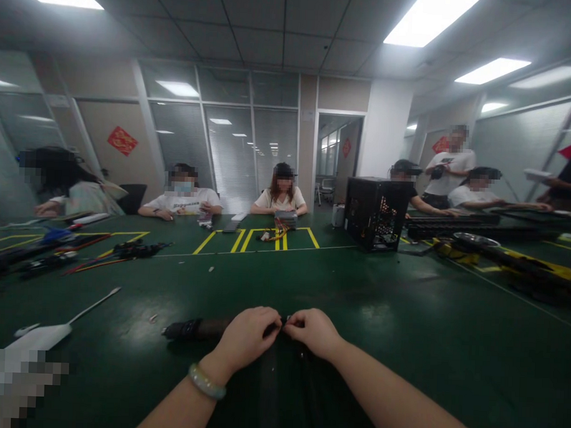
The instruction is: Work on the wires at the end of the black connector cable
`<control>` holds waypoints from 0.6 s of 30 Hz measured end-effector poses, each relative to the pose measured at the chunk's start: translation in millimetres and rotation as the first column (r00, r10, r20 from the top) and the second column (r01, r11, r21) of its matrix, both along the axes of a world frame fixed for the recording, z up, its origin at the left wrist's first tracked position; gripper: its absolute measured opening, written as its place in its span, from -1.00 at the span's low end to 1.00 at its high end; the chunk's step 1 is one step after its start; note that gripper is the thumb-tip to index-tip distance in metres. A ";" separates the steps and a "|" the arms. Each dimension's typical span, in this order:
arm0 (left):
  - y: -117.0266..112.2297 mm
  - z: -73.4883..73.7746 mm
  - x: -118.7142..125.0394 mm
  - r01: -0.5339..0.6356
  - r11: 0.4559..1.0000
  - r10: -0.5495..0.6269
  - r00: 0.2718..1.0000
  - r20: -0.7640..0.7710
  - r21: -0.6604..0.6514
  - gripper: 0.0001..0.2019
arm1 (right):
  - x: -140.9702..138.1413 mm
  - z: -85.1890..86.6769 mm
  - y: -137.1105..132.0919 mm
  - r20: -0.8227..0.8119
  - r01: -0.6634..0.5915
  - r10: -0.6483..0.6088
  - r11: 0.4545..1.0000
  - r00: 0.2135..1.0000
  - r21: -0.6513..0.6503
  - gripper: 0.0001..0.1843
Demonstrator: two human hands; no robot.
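Note:
Close together over the green tabletop [392,367], my two hands meet fingertip to fingertip. My left hand [248,337], with a pale bangle on its wrist, has its fingers curled closed around something dark that they mostly hide. A dark tube-shaped thing [209,329] with a ridged, narrower end sticks out to the left from behind that hand; whether the hand grips it, I cannot tell. My right hand [316,334] is closed in a pinch at a small dark piece [285,320] between the hands, too small to name. A dark rod-like shape [303,364] runs below the right hand.
A pale object with a thin rod [51,337] lies left, partly pixelated. Loose wired parts [134,249] lie beyond it. A black computer case [376,214] stands at the back right, near a dark and yellow bundle [513,265]. Several people sit around the table.

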State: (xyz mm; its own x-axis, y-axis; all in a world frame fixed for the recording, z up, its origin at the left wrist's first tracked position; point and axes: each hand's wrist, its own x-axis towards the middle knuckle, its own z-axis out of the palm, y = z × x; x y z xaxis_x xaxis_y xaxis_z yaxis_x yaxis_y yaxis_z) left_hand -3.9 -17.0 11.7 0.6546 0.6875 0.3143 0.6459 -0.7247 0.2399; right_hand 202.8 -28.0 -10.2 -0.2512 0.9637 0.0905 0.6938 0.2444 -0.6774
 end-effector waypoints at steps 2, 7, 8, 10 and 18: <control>0.2 0.5 0.0 -0.014 1.000 0.014 1.000 0.002 -0.012 -0.89 | 0.4 -0.4 0.3 -0.018 -0.011 0.011 1.000 1.000 -0.015 -0.76; 1.7 -1.0 -0.8 -0.074 0.997 0.075 0.997 0.016 -0.033 -0.87 | -0.1 2.9 1.1 -0.057 -0.027 0.024 0.998 0.998 -0.059 -0.76; 2.2 -1.4 -0.9 -0.072 0.997 0.073 0.997 0.009 -0.038 -0.88 | -0.2 3.8 1.4 -0.059 -0.035 0.031 0.997 0.998 -0.064 -0.76; 3.2 -2.0 -1.3 -0.060 0.997 0.060 0.998 0.003 -0.041 -0.91 | -0.6 4.8 2.3 -0.063 -0.044 0.040 0.997 0.997 -0.068 -0.76; 6.8 -1.7 -3.4 0.020 0.999 -0.019 1.000 0.011 -0.050 -0.87 | -3.9 4.1 5.0 -0.067 -0.035 0.030 0.996 0.997 -0.076 -0.77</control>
State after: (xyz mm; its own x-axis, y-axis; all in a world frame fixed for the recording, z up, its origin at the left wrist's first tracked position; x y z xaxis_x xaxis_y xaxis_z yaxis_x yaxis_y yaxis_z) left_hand -7.3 -10.2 10.0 0.6648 0.6897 0.2871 0.6289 -0.7241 0.2832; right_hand 198.8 -23.0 -6.1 -0.2787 0.9598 0.0336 0.6396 0.2116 -0.7390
